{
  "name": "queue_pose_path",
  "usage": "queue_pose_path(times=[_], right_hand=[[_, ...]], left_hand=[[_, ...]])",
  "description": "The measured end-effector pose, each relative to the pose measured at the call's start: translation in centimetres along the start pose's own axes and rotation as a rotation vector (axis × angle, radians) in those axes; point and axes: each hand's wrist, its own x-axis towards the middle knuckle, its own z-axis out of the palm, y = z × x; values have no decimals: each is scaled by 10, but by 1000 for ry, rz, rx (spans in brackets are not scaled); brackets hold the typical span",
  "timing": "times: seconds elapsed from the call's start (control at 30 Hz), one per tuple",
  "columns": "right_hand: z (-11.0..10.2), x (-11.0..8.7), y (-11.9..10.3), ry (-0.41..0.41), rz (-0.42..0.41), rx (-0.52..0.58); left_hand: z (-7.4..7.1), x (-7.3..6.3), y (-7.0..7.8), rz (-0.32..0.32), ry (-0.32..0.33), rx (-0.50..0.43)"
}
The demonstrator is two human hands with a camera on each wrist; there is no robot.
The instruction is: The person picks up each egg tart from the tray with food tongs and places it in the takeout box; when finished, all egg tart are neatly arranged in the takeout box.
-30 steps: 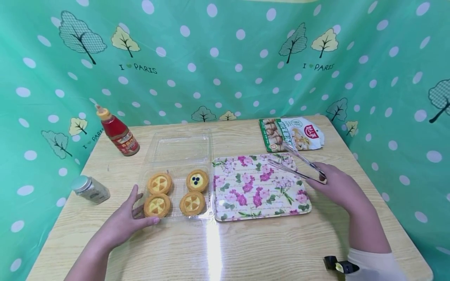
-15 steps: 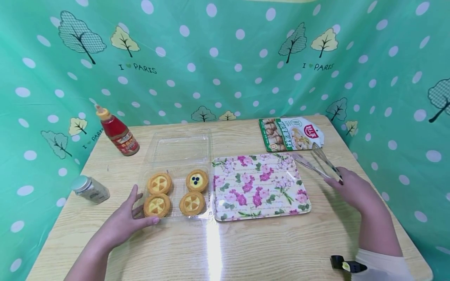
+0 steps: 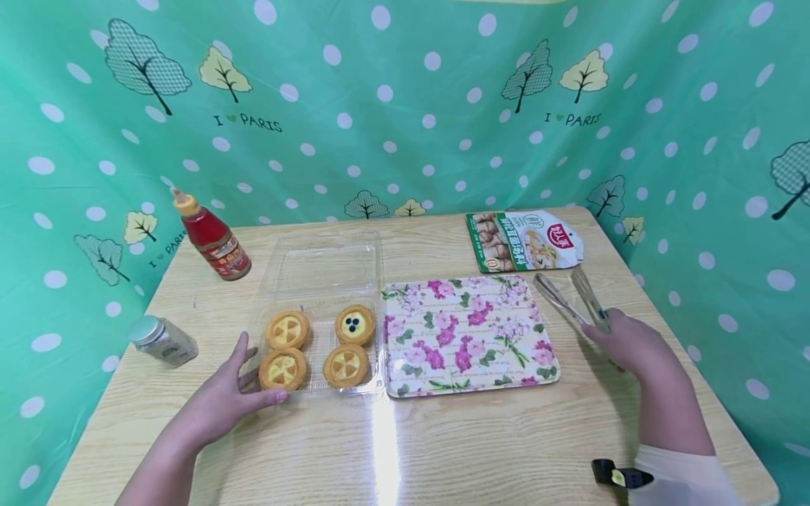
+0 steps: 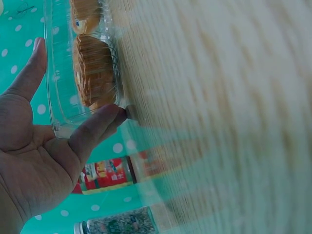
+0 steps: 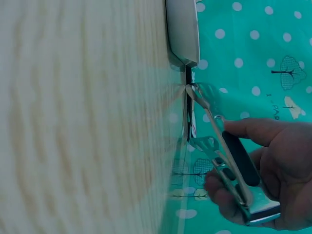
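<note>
My left hand [image 3: 221, 400] spreads at the left corner of a clear plastic clamshell box [image 3: 320, 341], fingers touching its side. In the left wrist view, those fingers lie nearly straight by the box's lower edge, thumb apart. Several round tarts stand in the box, among them a blueberry-topped tart [image 3: 354, 325] and a tart [image 3: 283, 370] near the hand. My right hand [image 3: 633, 348] grips metal tongs [image 3: 558, 297] to the right of the floral tray [image 3: 468, 337]. The tong arms are spread with nothing between them, tips down by the table in the right wrist view.
The box's lid [image 3: 329, 266] lies folded back. A red sauce bottle [image 3: 215, 242] stands at the back left, with a seasoning jar [image 3: 166, 342] lying nearer. A food packet [image 3: 528, 241] lies behind the tray, close beyond the tong tips. A patterned curtain [image 3: 405, 105] encloses the table.
My right hand has moved the tongs rightward off the tray, then lowered them slightly towards the table beside it. The left hand, box and tarts have stayed in place.
</note>
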Motion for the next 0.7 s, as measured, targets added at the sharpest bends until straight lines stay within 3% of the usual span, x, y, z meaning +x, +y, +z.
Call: queue_pose_path(times=[0.17,0.7], right_hand=[[0,1,-4,-9,31,-19],[10,4,-12,-76,97,97]], left_hand=[[0,0,0,-4,-3,-3],[0,0,-1,-9,-10,-11]])
